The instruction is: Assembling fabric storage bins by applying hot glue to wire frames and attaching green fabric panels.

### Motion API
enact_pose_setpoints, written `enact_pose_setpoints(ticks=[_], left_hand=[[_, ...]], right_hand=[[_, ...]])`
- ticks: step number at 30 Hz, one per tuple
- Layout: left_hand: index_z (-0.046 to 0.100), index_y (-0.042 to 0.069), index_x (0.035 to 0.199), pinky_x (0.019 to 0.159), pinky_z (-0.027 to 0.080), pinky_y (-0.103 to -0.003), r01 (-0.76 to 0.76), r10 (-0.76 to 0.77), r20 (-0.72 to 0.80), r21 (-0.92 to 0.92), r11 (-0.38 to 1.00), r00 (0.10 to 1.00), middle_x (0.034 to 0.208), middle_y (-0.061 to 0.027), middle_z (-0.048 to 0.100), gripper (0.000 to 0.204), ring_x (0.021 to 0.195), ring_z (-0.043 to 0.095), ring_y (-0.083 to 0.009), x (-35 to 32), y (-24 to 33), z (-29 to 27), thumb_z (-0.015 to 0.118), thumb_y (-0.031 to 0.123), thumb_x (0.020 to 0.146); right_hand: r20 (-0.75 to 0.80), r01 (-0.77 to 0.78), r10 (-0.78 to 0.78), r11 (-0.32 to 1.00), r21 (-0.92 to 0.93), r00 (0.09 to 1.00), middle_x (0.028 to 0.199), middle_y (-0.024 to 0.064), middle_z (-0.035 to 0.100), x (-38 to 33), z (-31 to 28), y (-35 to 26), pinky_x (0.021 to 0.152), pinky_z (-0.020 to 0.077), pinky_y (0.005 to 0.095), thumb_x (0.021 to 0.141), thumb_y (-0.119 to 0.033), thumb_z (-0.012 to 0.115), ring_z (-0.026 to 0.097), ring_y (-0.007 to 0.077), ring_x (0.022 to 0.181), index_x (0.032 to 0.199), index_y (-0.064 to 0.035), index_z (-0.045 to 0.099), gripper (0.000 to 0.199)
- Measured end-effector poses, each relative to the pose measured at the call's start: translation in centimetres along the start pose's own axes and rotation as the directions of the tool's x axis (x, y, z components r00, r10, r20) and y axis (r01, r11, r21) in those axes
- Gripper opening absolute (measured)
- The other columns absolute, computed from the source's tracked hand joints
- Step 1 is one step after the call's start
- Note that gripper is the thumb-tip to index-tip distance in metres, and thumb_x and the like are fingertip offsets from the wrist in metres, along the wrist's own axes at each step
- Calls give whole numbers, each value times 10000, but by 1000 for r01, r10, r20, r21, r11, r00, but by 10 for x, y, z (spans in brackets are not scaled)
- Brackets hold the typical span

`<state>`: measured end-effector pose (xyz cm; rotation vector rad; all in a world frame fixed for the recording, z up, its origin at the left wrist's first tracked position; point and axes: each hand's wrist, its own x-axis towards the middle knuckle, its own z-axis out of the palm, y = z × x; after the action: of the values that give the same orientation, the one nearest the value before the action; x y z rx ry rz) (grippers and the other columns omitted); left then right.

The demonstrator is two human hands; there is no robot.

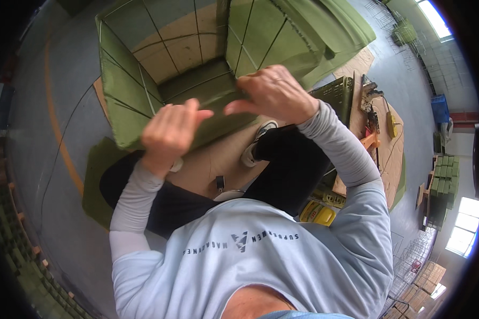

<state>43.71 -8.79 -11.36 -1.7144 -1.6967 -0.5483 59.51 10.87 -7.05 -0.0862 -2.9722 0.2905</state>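
Green wire-framed box (199, 80), beneath blurred fingers (182, 118), contact unclear

Ok so I've got the box (221, 126) dead ahead on a cardboard sheet (213, 161). The counter (393, 170) is off right, tools (371, 140) toward its far end, crate (335, 97) by its far-left corner. Stacks (443, 183) sit well past its right edge.

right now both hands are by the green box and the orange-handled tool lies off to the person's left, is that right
Not quite: the head view shows the orange-handled tool off to the person's right, not left. The left hand and right hand are indeed by the green box.
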Motion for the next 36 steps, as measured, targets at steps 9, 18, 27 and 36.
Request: enact_pose_setpoints(ticks=[9, 18, 27, 36], left_hand=[[670, 47, 890, 495, 434, -343, 45, -12, 92, -367, 929, 996, 670, -67, 607, 316, 571, 609, -248, -7, -83, -12, 640, 357, 943], [650, 11, 1058, 690, 524, -356, 77, -91, -44, -260, 962, 995, 935, -93, 643, 377, 856, 639, -248, 38, 15, 15, 723, 315, 847], [591, 129, 660, 451, 409, -328, 2, -31, -103, -271, 963, 994, 572, -15, 498, 295, 512, 555, -191, 58, -3, 53, 779, 294, 816], [491, 36, 530, 421, 343, -314, 166, -175, 25, -468, 868, 984, 488, -67, 454, 495, 418, 441, -214, -3, -122, 6, 719, 260, 909]], right_hand=[[340, -118, -2, 935, 333, 940, 468, 204, 450, 68, 10, -21, 570, 507, 437, 868, -791, 438, 535, 388, 485, 527, 51, 516, 912], [-414, -43, 405, 755, 654, 815, 815, 176, 706, 55, -20, 41, 748, 515, 317, 957, -550, 559, 666, 219, 772, 1012, -8, 731, 572], [-155, -547, 568, 822, 160, 808, 604, 110, 649, 44, -38, 176, 669, 536, 353, 947, -525, 576, 649, 222, 567, 793, 17, 719, 581], [-689, 94, -99, 995, -45, 718, 911, 107, 705, 6, -20, 52, 637, 539, 363, 862, -63, 676, 685, 252, 756, 896, -18, 666, 57]])
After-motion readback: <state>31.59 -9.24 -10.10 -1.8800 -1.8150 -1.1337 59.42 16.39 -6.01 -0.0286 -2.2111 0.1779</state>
